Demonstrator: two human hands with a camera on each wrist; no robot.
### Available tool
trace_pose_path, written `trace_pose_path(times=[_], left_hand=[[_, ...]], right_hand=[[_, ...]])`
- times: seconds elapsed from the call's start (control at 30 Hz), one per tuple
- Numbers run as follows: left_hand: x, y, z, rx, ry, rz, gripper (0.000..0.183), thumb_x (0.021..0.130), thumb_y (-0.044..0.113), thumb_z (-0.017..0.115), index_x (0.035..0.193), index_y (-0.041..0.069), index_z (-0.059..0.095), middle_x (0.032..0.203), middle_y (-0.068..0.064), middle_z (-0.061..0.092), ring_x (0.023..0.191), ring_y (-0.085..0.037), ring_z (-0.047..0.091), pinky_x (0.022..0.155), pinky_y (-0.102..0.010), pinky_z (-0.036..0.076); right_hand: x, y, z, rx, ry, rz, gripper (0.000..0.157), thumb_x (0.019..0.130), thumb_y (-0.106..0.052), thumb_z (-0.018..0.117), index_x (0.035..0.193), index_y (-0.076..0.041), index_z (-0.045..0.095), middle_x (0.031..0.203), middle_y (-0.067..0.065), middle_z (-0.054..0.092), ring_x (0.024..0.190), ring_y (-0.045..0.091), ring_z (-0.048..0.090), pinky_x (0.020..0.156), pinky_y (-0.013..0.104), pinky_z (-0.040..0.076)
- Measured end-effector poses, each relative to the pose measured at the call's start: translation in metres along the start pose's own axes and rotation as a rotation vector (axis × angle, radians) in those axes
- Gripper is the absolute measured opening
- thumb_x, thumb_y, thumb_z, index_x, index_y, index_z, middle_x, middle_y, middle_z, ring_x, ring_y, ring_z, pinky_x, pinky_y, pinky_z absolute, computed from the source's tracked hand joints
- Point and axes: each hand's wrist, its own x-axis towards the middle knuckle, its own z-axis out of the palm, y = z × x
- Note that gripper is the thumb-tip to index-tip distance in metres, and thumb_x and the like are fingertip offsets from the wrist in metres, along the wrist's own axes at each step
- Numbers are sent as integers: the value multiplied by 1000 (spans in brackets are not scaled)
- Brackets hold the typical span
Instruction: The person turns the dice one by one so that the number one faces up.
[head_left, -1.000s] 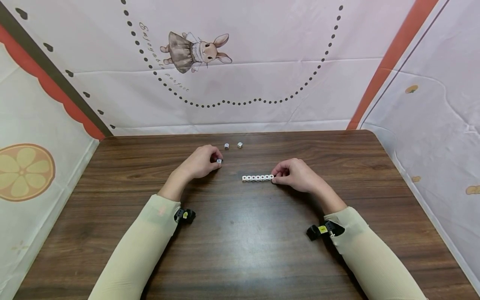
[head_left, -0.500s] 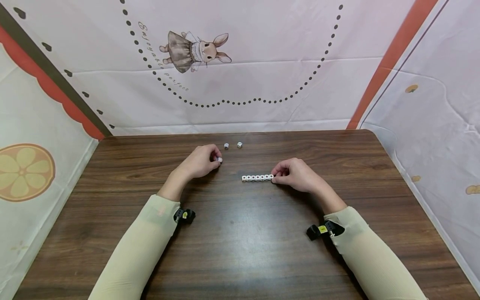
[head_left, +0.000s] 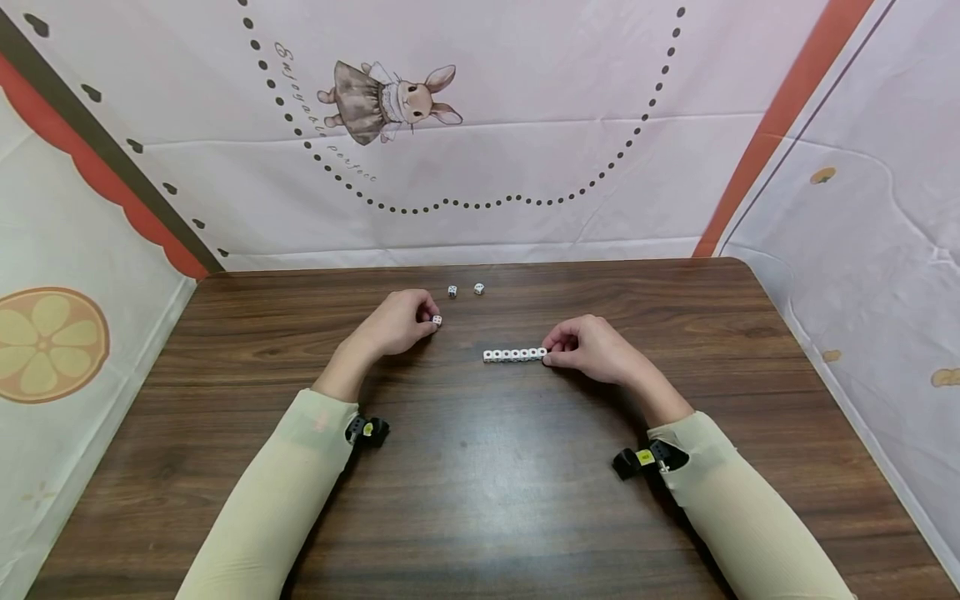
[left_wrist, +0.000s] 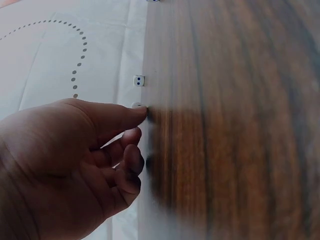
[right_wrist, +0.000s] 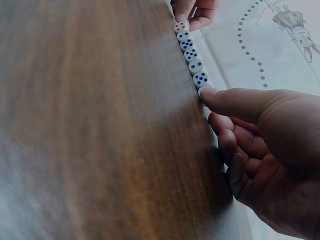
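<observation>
left hand point(head_left: 401, 323): thumb + fingertips pinched on one white die point(head_left: 437, 321); pos. left of the row and slightly farther back, apart from it. touching the table or just over it — can't tell.

right hand point(head_left: 588, 348): thumb + forefinger clamped on the end die point(right_wrist: 202, 90) of the row; the two hands well apart.

row of dice point(head_left: 515, 355): qty approx. seven, side by side in a straight line on the wood-grain tabletop point(head_left: 480, 500); one dark pip atop each, blue pips on the sides seen from the right wrist.

loose stock: a left loose die point(head_left: 452, 291) and a right loose die point(head_left: 479, 289), nr. the back edge, apart.

handling, in my view: left pinch best on two opposite faces, die square to the table, chosen face up; right hand light at the end die — too hard a squeeze or shove could buckle the line.

obscured: held die lost behind the thumb in the left wrist view; another die half hidden there, one cut off at top. end die mostly under the right thumb. red-pipped die by the left fingers, right wrist view — prob. the held one, not certain, hence approx. count.
</observation>
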Motion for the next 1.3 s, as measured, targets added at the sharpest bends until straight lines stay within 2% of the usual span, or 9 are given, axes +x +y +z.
trace_pose_path(times=[0.27, 0.47, 0.6, 0.9, 1.3], left_hand=[[-2, 0, -1, 9, -5, -2, 7, 100, 10, 71, 106, 7, 71, 93, -6, 65, 86, -22, 59, 82, -41, 47], [0, -1, 0, 26, 3, 52, 22, 97, 9, 74, 118, 5, 72, 106, -11, 65, 101, -27, 60, 93, -46, 47], [1, -2, 1, 30, -1, 72, 23, 96, 9, 76, 119, 5, 74, 110, -11, 66, 105, -28, 59, 96, -46, 47], [2, 0, 0, 10, -3, 47, 10, 99, 9, 73, 108, 7, 74, 96, -6, 68, 92, -24, 61, 89, -42, 48], [-3, 2, -2, -20, 9, 18, 8, 100, 9, 72, 108, 6, 70, 98, -5, 69, 92, -23, 63, 88, -42, 49]], right_hand=[[0, 0, 0, -9, 4, -1, 9, 93, -17, 84, 99, -12, 80, 83, -6, 70, 79, 14, 61, 75, 35, 49], [0, 1, 1, -5, 5, -4, 9, 93, -17, 84, 99, -12, 80, 83, -6, 70, 79, 14, 61, 76, 35, 50], [1, 1, 1, -6, 4, -6, 9, 93, -18, 84, 99, -13, 80, 83, -7, 70, 79, 14, 61, 76, 36, 49], [0, 1, 1, -2, 6, -6, 9, 93, -17, 85, 98, -13, 80, 82, -7, 69, 78, 14, 61, 75, 36, 49], [0, 1, 1, -3, 4, -12, 9, 93, -17, 84, 99, -13, 79, 83, -6, 69, 78, 14, 61, 75, 36, 49]])
